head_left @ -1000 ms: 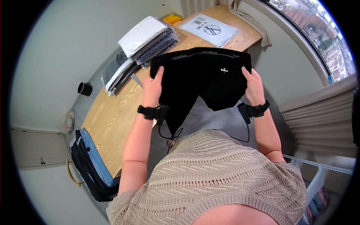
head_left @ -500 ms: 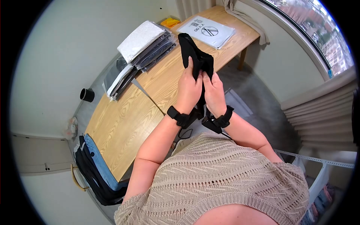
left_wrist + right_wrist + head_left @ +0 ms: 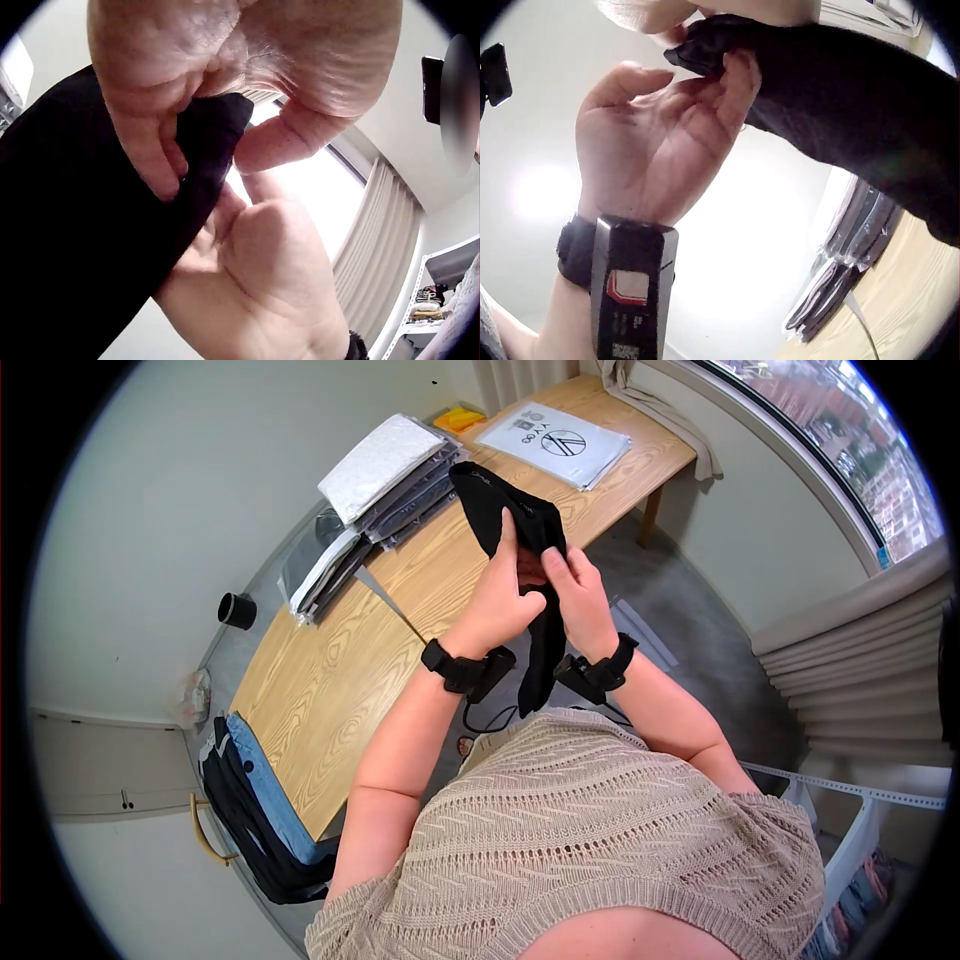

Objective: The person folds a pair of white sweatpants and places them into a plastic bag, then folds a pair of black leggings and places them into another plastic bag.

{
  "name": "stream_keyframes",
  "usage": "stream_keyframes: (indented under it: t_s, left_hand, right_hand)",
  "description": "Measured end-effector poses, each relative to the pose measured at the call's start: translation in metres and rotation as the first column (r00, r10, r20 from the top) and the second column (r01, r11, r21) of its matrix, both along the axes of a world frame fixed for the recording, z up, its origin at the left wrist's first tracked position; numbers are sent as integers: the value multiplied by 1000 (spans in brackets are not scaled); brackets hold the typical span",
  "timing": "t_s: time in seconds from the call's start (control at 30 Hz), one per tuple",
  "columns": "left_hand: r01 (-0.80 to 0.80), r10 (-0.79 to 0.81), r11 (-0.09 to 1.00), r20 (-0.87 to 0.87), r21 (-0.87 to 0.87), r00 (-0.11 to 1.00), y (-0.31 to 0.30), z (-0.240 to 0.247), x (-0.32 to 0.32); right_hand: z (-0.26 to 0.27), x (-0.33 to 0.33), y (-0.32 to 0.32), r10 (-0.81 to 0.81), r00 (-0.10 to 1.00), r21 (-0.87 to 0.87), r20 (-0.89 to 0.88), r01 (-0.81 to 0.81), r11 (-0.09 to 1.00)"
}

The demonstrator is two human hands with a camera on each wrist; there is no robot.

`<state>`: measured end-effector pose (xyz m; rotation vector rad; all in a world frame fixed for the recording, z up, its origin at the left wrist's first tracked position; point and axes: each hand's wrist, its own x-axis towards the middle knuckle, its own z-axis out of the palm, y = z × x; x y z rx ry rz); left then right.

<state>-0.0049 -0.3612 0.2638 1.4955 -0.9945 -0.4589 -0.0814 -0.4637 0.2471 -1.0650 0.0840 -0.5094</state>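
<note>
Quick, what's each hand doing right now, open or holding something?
Left hand: closed, pinching the black garment.
Right hand: closed, gripping the same black garment.

Seen from above, my left hand (image 3: 497, 600) and right hand (image 3: 578, 592) meet close together. Their fingers (image 3: 507, 536) grip a black garment (image 3: 492, 502) folded lengthwise, and its lower end hangs between my wrists. Below is a wooden counter (image 3: 320, 680) carrying a stack of bagged clothes (image 3: 390, 465) and a white printed packet (image 3: 556, 438). Blue jeans (image 3: 258, 775) hang at its near end.
</note>
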Motion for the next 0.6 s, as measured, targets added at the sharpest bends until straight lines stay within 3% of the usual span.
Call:
stream_keyframes:
  t_s: [0.03, 0.13, 0.2, 0.23, 0.27, 0.33, 0.4, 0.43, 0.53, 0.57, 0.6]
  left_hand:
    - [-1, 1, 1000, 1, 0, 1000, 2, 0, 2]
    - [23, -23, 1000, 19, -1, 1000, 9, 7, 3]
    - [-13, -10, 987, 142, 160, 990, 17, 19, 0]
    - [-137, 67, 976, 360, 172, 931, 22, 19, 8]
    - [-244, 127, 961, 579, 129, 805, 27, 32, 16]
    - [-400, 188, 916, 851, 28, 491, 39, 62, 19]
    - [-308, 50, 946, 891, 103, 452, 43, 71, 25]
    - [-345, -39, 919, 913, 192, 405, 46, 69, 28]
    - [-368, -112, 856, 824, 364, 555, 43, 71, 29]
    - [-363, -121, 855, 823, 371, 555, 42, 67, 30]
    - [-291, -167, 845, 739, 448, 653, 42, 61, 33]
  right_hand:
    - [-2, 2, -5, -38, 998, -237, -55, 24, 971]
    - [-5, 2, -7, 5, 1000, -145, -30, -9, 989]
    - [-7, 2, -12, -37, 996, -215, -86, 18, 976]
    - [-9, 1, -12, 22, 997, -113, -70, -30, 993]
    - [-11, 0, -12, 78, 996, -11, -47, -78, 997]
    - [-15, -3, -15, 96, 992, -9, -78, -97, 995]
    - [-17, -8, -16, 152, 984, -130, -90, -163, 978]
    - [-14, -12, -16, 149, 984, -121, -96, -160, 980]
    - [-9, -19, -17, 182, 974, -154, -134, -202, 967]
    - [-13, -19, -18, 160, 973, -218, -164, -194, 956]
    - [-17, -19, -21, 136, 972, -282, -193, -188, 941]
